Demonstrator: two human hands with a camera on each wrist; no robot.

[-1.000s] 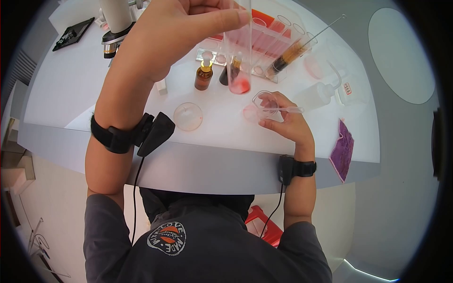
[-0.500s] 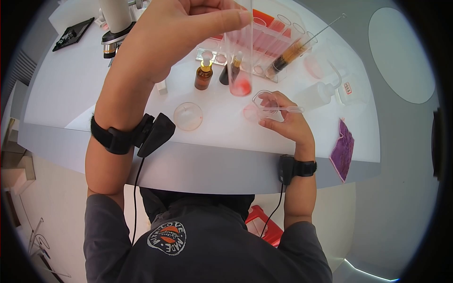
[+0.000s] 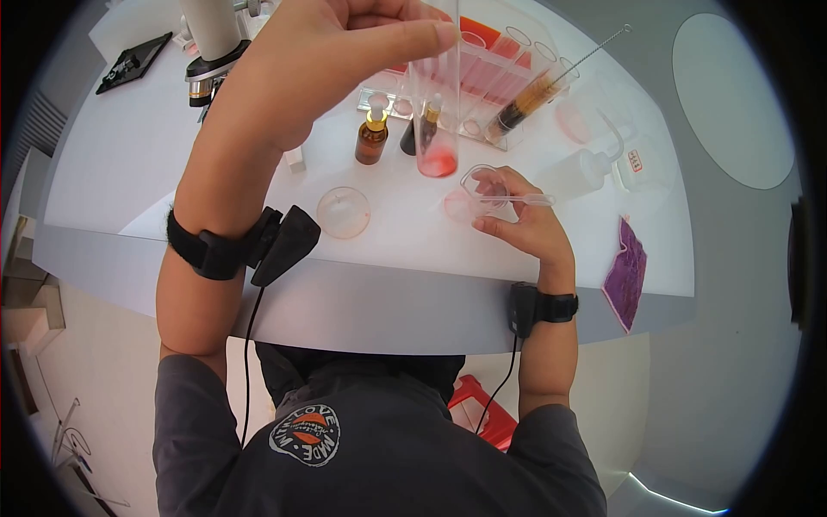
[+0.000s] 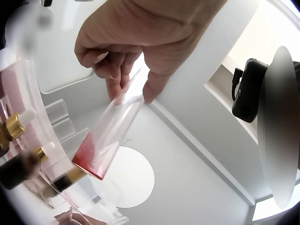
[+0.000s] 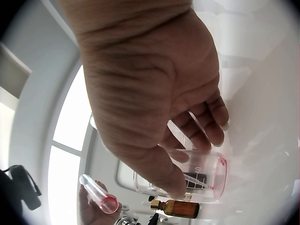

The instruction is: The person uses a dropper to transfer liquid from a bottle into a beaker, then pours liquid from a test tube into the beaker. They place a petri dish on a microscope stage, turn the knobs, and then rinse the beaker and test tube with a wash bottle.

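Above the table, my left hand (image 3: 297,82) pinches a clear test tube (image 3: 438,162) near its top, between thumb and fingers. Pink-red liquid lies at the tube's bottom. In the left wrist view the tube (image 4: 105,140) hangs tilted from the fingertips. My right hand (image 3: 532,231) holds a small clear beaker (image 3: 472,183) on the table, thumb on the near side and fingers around the far side. A clear plastic dropper (image 3: 530,200) leans in the beaker. The right wrist view shows graduation marks and a pink tint at the beaker's base (image 5: 219,180).
Brown dropper bottles (image 3: 371,142) stand behind the tube, before a rack of test tubes (image 3: 495,73). A petri dish (image 3: 344,214) lies to the left. On the right are a wash bottle (image 3: 586,171) and a purple cloth (image 3: 626,274). A microscope (image 3: 211,52) stands back left.
The test tube's lower end has shifted slightly, now a little lower, and the red liquid in it has moved. My right hand and the beaker have stayed still.
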